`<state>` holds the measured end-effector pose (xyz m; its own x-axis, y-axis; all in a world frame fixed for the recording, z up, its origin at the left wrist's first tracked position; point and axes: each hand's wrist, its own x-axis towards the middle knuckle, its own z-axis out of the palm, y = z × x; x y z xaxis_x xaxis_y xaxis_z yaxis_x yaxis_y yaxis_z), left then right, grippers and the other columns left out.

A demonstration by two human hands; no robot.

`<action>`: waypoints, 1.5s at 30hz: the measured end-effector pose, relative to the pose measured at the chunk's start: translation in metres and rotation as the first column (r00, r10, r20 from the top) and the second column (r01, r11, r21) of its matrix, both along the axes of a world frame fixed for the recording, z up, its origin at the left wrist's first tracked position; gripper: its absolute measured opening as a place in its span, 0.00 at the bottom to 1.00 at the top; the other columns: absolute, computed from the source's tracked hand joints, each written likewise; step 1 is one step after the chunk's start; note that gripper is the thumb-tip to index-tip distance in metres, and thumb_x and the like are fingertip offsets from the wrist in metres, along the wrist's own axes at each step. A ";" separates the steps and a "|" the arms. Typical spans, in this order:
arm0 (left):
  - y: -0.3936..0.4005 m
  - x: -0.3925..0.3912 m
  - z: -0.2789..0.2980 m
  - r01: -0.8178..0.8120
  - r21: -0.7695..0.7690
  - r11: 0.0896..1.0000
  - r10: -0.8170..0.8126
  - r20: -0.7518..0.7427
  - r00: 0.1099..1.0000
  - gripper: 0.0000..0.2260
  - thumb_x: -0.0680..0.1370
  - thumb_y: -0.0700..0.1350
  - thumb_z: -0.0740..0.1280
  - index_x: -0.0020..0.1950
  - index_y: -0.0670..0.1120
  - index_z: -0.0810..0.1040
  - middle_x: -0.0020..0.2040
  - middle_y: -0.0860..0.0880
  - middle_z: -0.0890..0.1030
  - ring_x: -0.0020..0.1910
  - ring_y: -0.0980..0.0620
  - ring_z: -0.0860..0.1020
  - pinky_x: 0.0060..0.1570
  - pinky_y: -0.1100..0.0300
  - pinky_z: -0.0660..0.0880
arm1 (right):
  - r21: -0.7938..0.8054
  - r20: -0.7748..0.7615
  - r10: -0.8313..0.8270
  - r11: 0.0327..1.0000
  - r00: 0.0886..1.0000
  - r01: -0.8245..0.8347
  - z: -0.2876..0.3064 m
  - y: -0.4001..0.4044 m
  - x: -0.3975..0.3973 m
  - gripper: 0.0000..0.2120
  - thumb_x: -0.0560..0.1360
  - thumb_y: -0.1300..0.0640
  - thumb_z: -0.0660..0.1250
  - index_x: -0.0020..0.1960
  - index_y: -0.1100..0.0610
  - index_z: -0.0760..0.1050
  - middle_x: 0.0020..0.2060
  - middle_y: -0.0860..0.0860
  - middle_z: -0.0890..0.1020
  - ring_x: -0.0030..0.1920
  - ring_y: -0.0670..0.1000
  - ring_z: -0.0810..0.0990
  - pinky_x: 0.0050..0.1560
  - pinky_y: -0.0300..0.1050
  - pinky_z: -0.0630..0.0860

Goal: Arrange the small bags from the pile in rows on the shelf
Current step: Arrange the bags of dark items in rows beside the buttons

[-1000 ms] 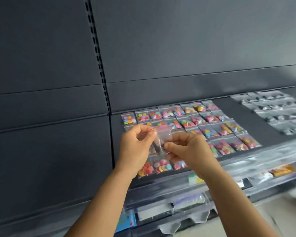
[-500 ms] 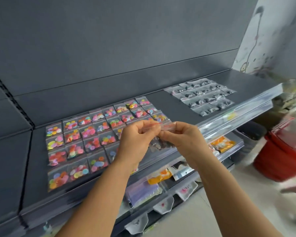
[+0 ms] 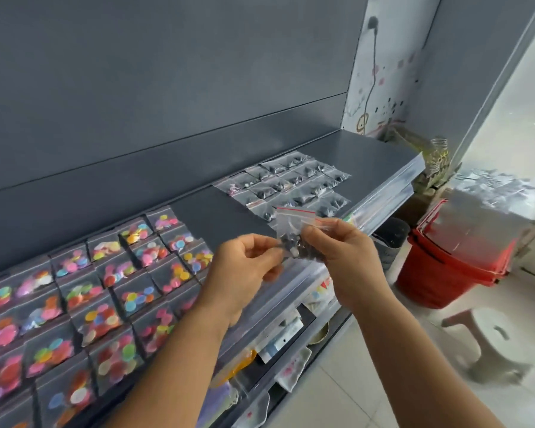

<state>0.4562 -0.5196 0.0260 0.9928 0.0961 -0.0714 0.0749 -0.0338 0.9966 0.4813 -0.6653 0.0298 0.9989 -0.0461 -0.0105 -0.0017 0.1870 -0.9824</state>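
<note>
Both hands pinch a small bag [image 3: 292,230] w/ dark bits above shelf [image 3: 380,162] front edge, right hand [image 3: 342,250] fingers nearer the dark-bag rows [image 3: 294,183] just behind; left hand [image 3: 244,267] at its lower-left.

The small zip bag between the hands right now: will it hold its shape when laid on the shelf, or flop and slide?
The small zip bag is thin clear film, so probably floppy; its empty top stands above the right hand. The dark bits sit bunched low, so it is likely bottom-heavy yet light. Glossy film may slide on the smooth shelf.
</note>
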 end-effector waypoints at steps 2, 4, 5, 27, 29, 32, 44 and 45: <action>-0.005 0.027 0.003 0.005 -0.020 1.000 -0.005 -0.002 1.000 0.03 0.74 0.37 0.70 0.45 0.44 0.79 0.37 0.47 0.82 0.35 0.53 0.80 0.40 0.60 0.79 | 0.024 -0.031 -0.002 1.000 1.000 0.003 0.002 -0.005 0.029 0.02 0.71 0.64 0.71 0.43 0.61 0.79 0.36 0.56 0.82 0.38 0.55 0.80 0.50 0.54 0.78; -0.007 0.052 0.006 0.008 -0.008 1.000 -0.008 -0.003 1.000 0.05 0.75 0.35 0.69 0.46 0.44 0.78 0.37 0.48 0.81 0.35 0.53 0.79 0.36 0.65 0.78 | 0.020 -0.040 -0.010 1.000 0.999 0.011 0.003 -0.008 0.054 0.02 0.70 0.64 0.71 0.43 0.61 0.79 0.37 0.58 0.81 0.40 0.57 0.79 0.51 0.56 0.77; -0.008 0.064 0.007 0.014 0.018 1.000 -0.014 0.005 1.000 0.06 0.75 0.35 0.69 0.46 0.45 0.78 0.36 0.48 0.80 0.35 0.52 0.78 0.36 0.65 0.77 | 0.008 -0.037 -0.013 1.000 0.999 0.014 0.003 -0.009 0.065 0.03 0.70 0.64 0.71 0.43 0.62 0.79 0.37 0.58 0.81 0.39 0.56 0.79 0.50 0.56 0.77; -0.033 0.185 0.009 -0.169 0.019 0.985 0.167 0.080 0.983 0.06 0.76 0.41 0.68 0.41 0.47 0.82 0.34 0.53 0.83 0.35 0.56 0.80 0.38 0.62 0.78 | -0.079 -0.037 0.304 0.949 0.952 -0.306 0.004 -0.032 0.213 0.08 0.73 0.56 0.68 0.41 0.58 0.83 0.33 0.55 0.79 0.33 0.51 0.75 0.39 0.43 0.74; -0.044 0.195 0.006 -0.240 0.072 0.968 0.233 0.097 0.968 0.05 0.76 0.41 0.69 0.41 0.48 0.83 0.36 0.51 0.84 0.38 0.55 0.81 0.42 0.60 0.79 | -0.155 -0.004 0.308 0.940 0.951 -0.305 0.003 -0.044 0.230 0.06 0.72 0.56 0.70 0.41 0.57 0.84 0.30 0.54 0.77 0.31 0.49 0.72 0.38 0.46 0.73; -0.069 0.212 0.005 -0.329 0.153 0.932 0.311 0.131 0.941 0.05 0.75 0.40 0.69 0.42 0.49 0.82 0.36 0.52 0.84 0.37 0.57 0.81 0.41 0.63 0.78 | -0.233 0.036 0.314 0.926 0.949 -0.298 0.001 -0.067 0.259 0.06 0.72 0.58 0.71 0.38 0.59 0.83 0.28 0.52 0.75 0.29 0.47 0.70 0.36 0.46 0.71; -0.193 0.254 -0.012 -0.496 0.310 0.811 0.524 -0.007 0.852 0.05 0.75 0.42 0.68 0.41 0.51 0.80 0.36 0.52 0.83 0.39 0.51 0.82 0.40 0.55 0.78 | -0.455 -0.086 0.551 0.719 0.830 -0.525 -0.012 -0.180 0.346 0.05 0.73 0.59 0.70 0.39 0.55 0.82 0.28 0.51 0.79 0.30 0.49 0.74 0.37 0.46 0.74; -0.200 0.256 -0.015 -0.493 0.340 0.801 0.530 -0.018 0.848 0.05 0.75 0.43 0.68 0.41 0.51 0.80 0.36 0.52 0.83 0.39 0.51 0.82 0.39 0.55 0.78 | -0.477 -0.104 0.566 0.693 0.818 -0.540 -0.014 -0.185 0.349 0.06 0.73 0.59 0.69 0.38 0.55 0.82 0.27 0.51 0.79 0.30 0.50 0.73 0.36 0.47 0.73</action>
<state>0.7124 -0.7196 0.0109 0.7806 0.6228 -0.0527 0.2743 -0.2656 0.9242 0.8305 -0.8503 0.0157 0.8440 0.5287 -0.0908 0.0920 -0.3093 -0.9465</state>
